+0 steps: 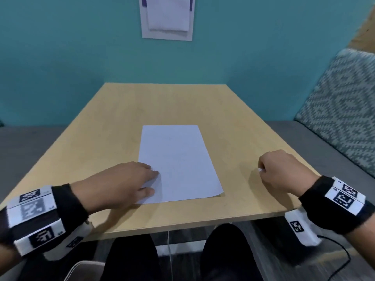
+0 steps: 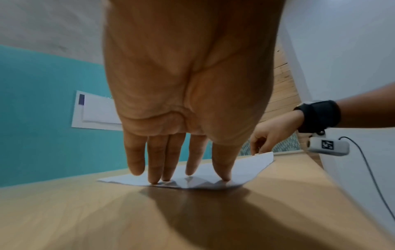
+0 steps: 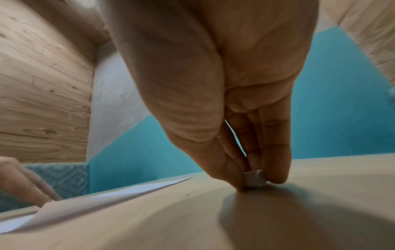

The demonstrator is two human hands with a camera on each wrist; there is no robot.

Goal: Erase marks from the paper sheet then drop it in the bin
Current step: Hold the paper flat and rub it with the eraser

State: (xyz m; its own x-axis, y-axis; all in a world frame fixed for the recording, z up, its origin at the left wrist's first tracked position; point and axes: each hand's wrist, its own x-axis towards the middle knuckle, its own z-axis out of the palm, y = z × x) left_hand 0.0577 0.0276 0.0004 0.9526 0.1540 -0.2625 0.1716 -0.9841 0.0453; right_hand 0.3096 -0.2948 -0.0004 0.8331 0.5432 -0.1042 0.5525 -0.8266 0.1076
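A white paper sheet lies flat on the light wooden table, near its front edge. My left hand presses the sheet's near left part with straight, spread fingers. To the right of the sheet, my right hand pinches a small white eraser between thumb and fingers, down at the tabletop. Any marks on the sheet are too faint to make out. No bin is in view.
A teal wall stands behind the table, with a white notice pinned on it. A bench with a patterned cushion runs along the right side. My legs sit under the table's front edge, and a cable hangs from the right wrist camera.
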